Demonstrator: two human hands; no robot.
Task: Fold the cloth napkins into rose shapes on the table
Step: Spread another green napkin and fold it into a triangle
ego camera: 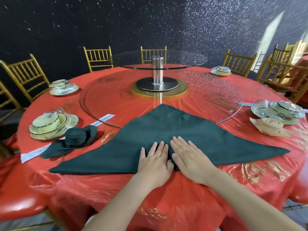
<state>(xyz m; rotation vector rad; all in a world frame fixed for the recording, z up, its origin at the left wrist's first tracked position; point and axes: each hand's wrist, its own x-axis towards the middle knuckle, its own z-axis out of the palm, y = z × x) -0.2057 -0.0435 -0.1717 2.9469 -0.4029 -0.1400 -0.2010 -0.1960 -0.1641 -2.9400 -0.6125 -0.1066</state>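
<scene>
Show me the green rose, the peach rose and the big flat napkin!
green rose (75, 133): head view, on its rolled top.
peach rose (270, 123): head view, on its spiral centre.
big flat napkin (158, 129): head view, on its bare middle.

Lazy Susan (208, 97): clear glass disc, centre
Upper glass tier (183, 61): on steel post (157, 70), centre
Dish set one (50, 125): plastic-wrapped, 8 o'clock
Dish set two (63, 88): wrapped, 10 o'clock
Dish set three (221, 71): 2 o'clock
Dish set four (281, 110): 4 o'clock
Gold chair (153, 49): 12 o'clock
White paper sleeve (105, 118): 8 o'clock
</scene>
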